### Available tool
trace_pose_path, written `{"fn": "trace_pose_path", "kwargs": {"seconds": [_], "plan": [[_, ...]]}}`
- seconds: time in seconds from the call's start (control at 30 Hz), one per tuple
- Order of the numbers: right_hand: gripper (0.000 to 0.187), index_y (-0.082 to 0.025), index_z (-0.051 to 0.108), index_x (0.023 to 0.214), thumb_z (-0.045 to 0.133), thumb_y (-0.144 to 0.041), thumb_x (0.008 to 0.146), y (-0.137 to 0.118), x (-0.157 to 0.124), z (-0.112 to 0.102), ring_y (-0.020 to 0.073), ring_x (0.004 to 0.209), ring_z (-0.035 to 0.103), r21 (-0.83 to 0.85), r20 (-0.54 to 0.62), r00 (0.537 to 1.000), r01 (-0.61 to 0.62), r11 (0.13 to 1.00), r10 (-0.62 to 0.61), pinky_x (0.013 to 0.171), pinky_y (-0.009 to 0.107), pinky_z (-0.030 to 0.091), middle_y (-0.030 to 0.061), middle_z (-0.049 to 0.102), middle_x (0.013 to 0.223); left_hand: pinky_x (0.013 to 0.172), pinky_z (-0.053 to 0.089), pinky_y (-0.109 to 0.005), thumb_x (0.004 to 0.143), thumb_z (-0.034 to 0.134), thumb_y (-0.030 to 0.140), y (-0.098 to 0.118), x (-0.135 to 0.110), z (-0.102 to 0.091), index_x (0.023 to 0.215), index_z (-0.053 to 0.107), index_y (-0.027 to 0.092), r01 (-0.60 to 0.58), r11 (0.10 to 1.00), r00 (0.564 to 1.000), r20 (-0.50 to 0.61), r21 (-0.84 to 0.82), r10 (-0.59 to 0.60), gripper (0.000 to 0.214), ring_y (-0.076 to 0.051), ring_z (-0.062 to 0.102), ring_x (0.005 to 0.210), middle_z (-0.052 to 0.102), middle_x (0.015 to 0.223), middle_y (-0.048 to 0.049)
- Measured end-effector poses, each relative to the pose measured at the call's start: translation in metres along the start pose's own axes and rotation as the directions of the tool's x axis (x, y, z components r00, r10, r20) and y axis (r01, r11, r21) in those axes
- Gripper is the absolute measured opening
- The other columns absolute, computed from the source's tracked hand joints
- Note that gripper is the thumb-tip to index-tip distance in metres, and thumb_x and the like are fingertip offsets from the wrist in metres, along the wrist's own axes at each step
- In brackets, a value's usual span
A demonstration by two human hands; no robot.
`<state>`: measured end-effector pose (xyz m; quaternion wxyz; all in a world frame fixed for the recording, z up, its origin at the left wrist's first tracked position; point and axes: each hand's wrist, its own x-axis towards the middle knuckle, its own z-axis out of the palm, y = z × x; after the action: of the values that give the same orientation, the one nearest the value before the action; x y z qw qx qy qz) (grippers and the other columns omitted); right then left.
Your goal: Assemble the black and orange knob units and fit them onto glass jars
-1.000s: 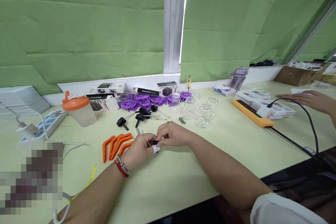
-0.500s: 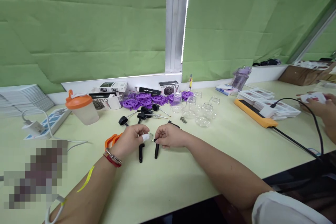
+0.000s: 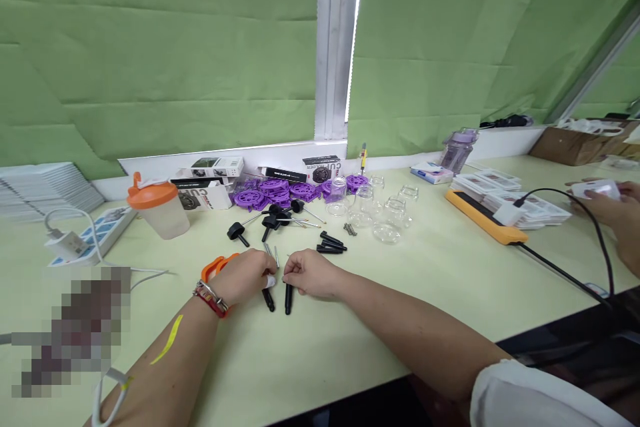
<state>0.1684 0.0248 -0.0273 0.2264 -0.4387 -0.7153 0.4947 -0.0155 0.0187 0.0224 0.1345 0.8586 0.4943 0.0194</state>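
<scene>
My left hand (image 3: 250, 273), white tape round one fingertip, is closed over the upper end of a short black plastic rod (image 3: 270, 301); its fingertips are partly hidden. Just right of it, my right hand (image 3: 311, 272) pinches the top of a second black plastic rod (image 3: 289, 300). Both rods point toward me, side by side and apart. Thin metal pins (image 3: 277, 256) lie just beyond my fingers. Orange loop handles (image 3: 213, 267) show partly under my left hand. Several more black rods (image 3: 332, 247) lie beyond my right hand.
Black-capped metal shafts (image 3: 269, 223), purple wheel-shaped parts (image 3: 275, 192), small screws (image 3: 350, 229) and clear cups (image 3: 387, 227) spread across the back. An orange-lidded bottle (image 3: 165, 213) stands left. Right are a yellow power strip (image 3: 485, 219) and another person's hand (image 3: 603, 203).
Both hands have moved slightly toward me and left, the right one with its rod. My left hand has lowered onto the left rod, which now slants. The black rods behind are uncovered.
</scene>
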Motion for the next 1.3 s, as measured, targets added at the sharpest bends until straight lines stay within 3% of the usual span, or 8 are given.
{"fn": "trace_pose_path", "kwargs": {"seconds": [0.3,0.57,0.73,0.9,1.13,1.3], "plan": [[0.009,-0.018,0.065,0.083,0.06,-0.023,0.079,-0.001,-0.001,0.001,0.0067,0.053,0.041,-0.111,-0.051,0.997,0.055,0.992,-0.061,0.048,0.019,0.031,-0.0039,0.052,0.064,0.057,0.032,-0.024,0.067,0.051,0.017,0.006,-0.002,-0.001,0.065,0.06,0.022,0.019,0.998,0.998,0.057,-0.054,-0.016,0.01,-0.013,0.051,0.063,0.06,0.068,0.0008],[0.009,-0.016,0.068,0.077,0.061,-0.02,0.076,-0.007,-0.004,-0.001,0.0076,0.056,0.043,-0.074,-0.033,0.997,0.064,0.995,-0.066,0.053,0.019,0.034,-0.0026,0.056,0.064,0.052,0.029,-0.024,0.065,0.051,0.02,0.007,-0.005,-0.001,0.072,0.061,0.023,0.023,0.981,0.996,0.093,-0.194,-0.005,0.013,-0.014,0.049,0.058,0.059,0.065,0.0013],[0.016,-0.016,0.069,0.079,0.065,-0.031,0.076,-0.007,-0.003,0.001,0.008,0.053,0.042,-0.097,0.007,1.0,0.016,0.995,-0.015,0.05,0.021,0.032,-0.0034,0.055,0.061,0.054,0.032,-0.024,0.063,0.051,0.018,0.005,-0.006,-0.002,0.071,0.062,0.023,0.027,0.966,0.996,0.093,-0.256,-0.003,0.014,-0.014,0.051,0.059,0.06,0.065,0.0016],[0.02,-0.018,0.073,0.08,0.074,-0.034,0.069,-0.011,0.001,0.005,0.01,0.062,0.049,-0.208,-0.033,0.997,0.068,0.976,-0.076,0.055,0.021,0.034,-0.0011,0.064,0.071,0.055,0.035,-0.023,0.065,0.052,0.019,0.002,-0.004,-0.001,0.075,0.064,0.023,0.03,0.966,0.993,0.116,-0.257,0.0,0.016,-0.014,0.053,0.061,0.062,0.068,0.0013],[0.023,-0.021,0.075,0.083,0.074,-0.041,0.072,-0.011,0.005,0.009,0.0126,0.069,0.054,-0.436,-0.019,0.977,0.184,0.881,-0.213,0.058,0.022,0.032,0.0012,0.065,0.075,0.055,0.034,-0.024,0.067,0.052,0.022,-0.001,-0.004,0.0,0.071,0.063,0.023,0.032,0.977,0.995,0.1,-0.212,-0.011,0.012,-0.014,0.051,0.06,0.061,0.066,0.0008],[0.03,-0.019,0.073,0.084,0.076,-0.044,0.068,-0.016,0.002,0.001,0.0141,0.072,0.055,-0.487,-0.013,0.962,0.231,0.842,-0.272,0.059,0.022,0.033,0.0024,0.065,0.08,0.054,0.033,-0.023,0.066,0.053,0.022,0.001,-0.006,-0.003,0.07,0.063,0.023,0.051,0.973,0.994,0.103,-0.225,-0.028,0.011,-0.014,0.05,0.058,0.06,0.065,0.0012]]}}
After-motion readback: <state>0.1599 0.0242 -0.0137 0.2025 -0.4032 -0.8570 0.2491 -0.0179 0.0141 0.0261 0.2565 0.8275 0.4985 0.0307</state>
